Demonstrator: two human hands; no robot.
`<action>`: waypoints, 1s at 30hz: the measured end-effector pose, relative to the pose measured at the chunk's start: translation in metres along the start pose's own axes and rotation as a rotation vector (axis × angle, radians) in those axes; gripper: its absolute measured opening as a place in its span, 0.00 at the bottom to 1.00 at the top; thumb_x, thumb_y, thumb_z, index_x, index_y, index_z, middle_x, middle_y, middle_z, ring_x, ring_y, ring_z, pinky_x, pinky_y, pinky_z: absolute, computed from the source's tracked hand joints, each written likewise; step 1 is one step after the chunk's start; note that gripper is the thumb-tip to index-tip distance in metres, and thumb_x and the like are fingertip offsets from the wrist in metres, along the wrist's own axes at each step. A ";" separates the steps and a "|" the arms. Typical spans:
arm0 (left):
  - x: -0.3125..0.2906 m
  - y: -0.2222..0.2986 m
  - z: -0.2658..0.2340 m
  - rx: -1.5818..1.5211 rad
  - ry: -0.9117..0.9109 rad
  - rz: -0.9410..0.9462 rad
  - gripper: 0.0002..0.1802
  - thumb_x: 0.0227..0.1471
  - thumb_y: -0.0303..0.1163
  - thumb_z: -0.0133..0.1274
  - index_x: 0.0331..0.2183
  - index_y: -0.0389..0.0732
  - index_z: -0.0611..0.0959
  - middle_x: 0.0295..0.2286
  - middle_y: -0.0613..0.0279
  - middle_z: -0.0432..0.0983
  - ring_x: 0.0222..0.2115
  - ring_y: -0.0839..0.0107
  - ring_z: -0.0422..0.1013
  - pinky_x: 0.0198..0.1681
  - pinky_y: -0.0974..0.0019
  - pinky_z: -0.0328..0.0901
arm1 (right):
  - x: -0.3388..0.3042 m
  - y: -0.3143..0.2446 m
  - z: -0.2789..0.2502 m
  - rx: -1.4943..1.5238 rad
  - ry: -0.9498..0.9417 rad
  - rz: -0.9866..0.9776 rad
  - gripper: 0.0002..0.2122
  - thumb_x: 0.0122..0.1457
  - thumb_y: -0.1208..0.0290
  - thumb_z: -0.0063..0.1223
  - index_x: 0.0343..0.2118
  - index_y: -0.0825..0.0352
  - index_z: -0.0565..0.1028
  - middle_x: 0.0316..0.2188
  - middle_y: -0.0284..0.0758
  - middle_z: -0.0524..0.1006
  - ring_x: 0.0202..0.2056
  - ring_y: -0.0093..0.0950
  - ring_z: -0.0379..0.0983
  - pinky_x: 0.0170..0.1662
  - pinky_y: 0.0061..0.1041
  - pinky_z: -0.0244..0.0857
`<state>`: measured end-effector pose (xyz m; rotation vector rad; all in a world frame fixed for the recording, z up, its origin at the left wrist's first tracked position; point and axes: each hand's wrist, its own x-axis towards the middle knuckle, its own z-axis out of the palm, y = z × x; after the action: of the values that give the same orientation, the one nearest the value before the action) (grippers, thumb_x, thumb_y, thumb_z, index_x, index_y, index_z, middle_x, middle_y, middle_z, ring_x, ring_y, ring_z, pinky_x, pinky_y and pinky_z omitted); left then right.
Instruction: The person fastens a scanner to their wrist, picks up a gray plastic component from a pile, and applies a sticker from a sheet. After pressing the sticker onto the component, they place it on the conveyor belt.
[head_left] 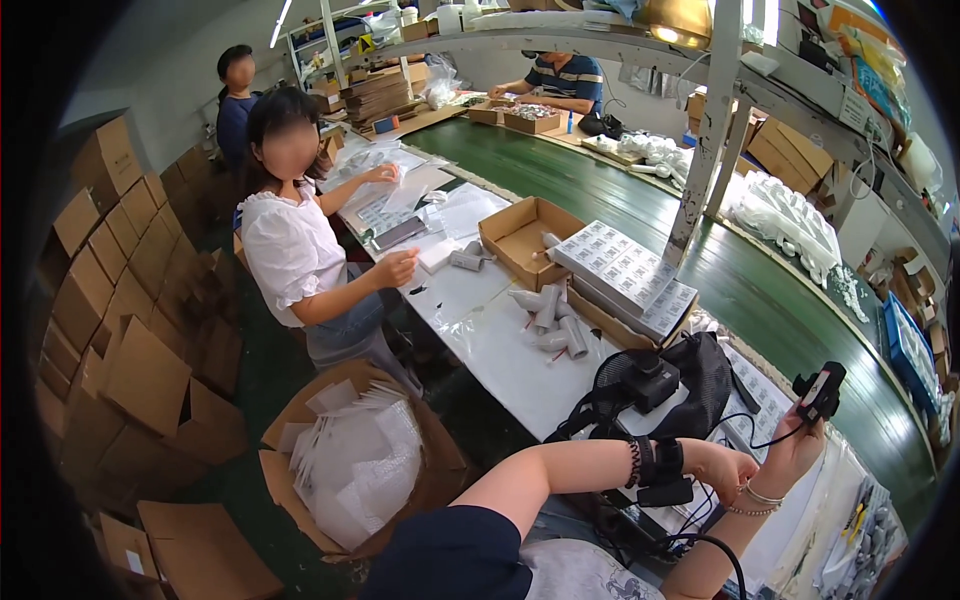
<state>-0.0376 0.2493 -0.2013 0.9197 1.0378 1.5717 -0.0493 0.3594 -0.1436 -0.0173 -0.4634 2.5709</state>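
My left hand (722, 468) reaches across to my right wrist, its fingers pinched together at the beaded and metal bracelets (757, 500) there. A black strap with a small device (660, 470) wraps my left wrist. Raised at the right is my right hand (795, 455), with a small black cabled device (821, 393) at its upper end. That device hides the fingers, so their grip cannot be made out. Just beyond my arms, a black mesh bag (703, 375) and a black boxy device (650, 382) lie on the table among cables.
Printed white boxes (620, 262) and an open carton (530, 235) stand on the worktable beside grey-white cylindrical parts (550, 320). A green conveyor (620, 195) runs behind. A carton of bubble-wrap pouches (365, 460) stands left. A co-worker (300, 220) handles items at the table; other people are farther back.
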 end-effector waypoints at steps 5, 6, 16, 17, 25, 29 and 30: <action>0.008 -0.012 -0.005 0.113 -0.013 -0.116 0.21 0.31 0.20 0.59 0.34 0.32 0.73 0.28 0.63 0.74 0.29 0.77 0.70 0.29 0.74 0.65 | 0.020 -0.015 -0.029 0.067 -0.227 0.076 0.16 0.58 0.79 0.33 0.50 0.72 0.61 0.46 0.40 0.68 0.40 0.30 0.70 0.42 0.27 0.65; 0.007 -0.015 -0.005 0.115 -0.004 -0.115 0.21 0.31 0.20 0.59 0.34 0.32 0.73 0.28 0.63 0.74 0.29 0.77 0.70 0.29 0.74 0.65 | 0.022 -0.017 -0.031 0.070 -0.385 0.074 0.15 0.58 0.78 0.33 0.48 0.73 0.63 0.46 0.41 0.69 0.42 0.33 0.69 0.46 0.29 0.64; -0.011 -0.007 0.010 0.235 0.089 -0.074 0.15 0.33 0.22 0.54 0.31 0.34 0.73 0.22 0.68 0.71 0.22 0.80 0.65 0.23 0.75 0.58 | -0.021 -0.004 0.046 -0.363 -0.116 -0.477 0.20 0.57 0.79 0.26 0.54 0.69 0.57 0.53 0.37 0.62 0.51 0.28 0.61 0.51 0.23 0.58; -0.012 -0.005 0.012 0.253 0.137 -0.070 0.18 0.33 0.22 0.54 0.33 0.34 0.73 0.24 0.67 0.71 0.23 0.80 0.65 0.24 0.74 0.59 | -0.016 -0.006 0.042 -0.355 -0.129 -0.469 0.20 0.58 0.79 0.26 0.55 0.68 0.57 0.53 0.37 0.62 0.51 0.28 0.61 0.52 0.23 0.58; 0.004 -0.027 0.050 -0.412 0.205 0.451 0.34 0.36 0.24 0.54 0.47 0.37 0.60 0.37 0.62 0.67 0.39 0.78 0.64 0.41 0.71 0.61 | 0.061 -0.030 -0.043 -0.049 -0.790 -0.069 0.20 0.58 0.80 0.29 0.55 0.69 0.56 0.53 0.38 0.62 0.50 0.28 0.63 0.50 0.24 0.59; 0.011 -0.025 0.065 -0.400 0.251 0.381 0.35 0.36 0.27 0.57 0.48 0.39 0.60 0.37 0.63 0.68 0.37 0.76 0.66 0.43 0.71 0.60 | 0.090 -0.031 -0.093 0.035 -0.861 -0.044 0.20 0.57 0.80 0.29 0.55 0.68 0.56 0.52 0.38 0.63 0.47 0.28 0.65 0.45 0.23 0.63; 0.014 -0.030 0.065 -0.398 0.250 0.381 0.35 0.36 0.27 0.57 0.48 0.39 0.60 0.37 0.63 0.68 0.37 0.76 0.66 0.43 0.71 0.60 | 0.095 -0.032 -0.100 0.006 -0.715 -0.109 0.20 0.57 0.80 0.29 0.55 0.68 0.57 0.51 0.38 0.64 0.46 0.28 0.66 0.43 0.22 0.64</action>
<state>0.0290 0.2786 -0.2057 0.6788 0.6969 2.1607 -0.1057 0.4646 -0.2204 0.9218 -0.6840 2.4065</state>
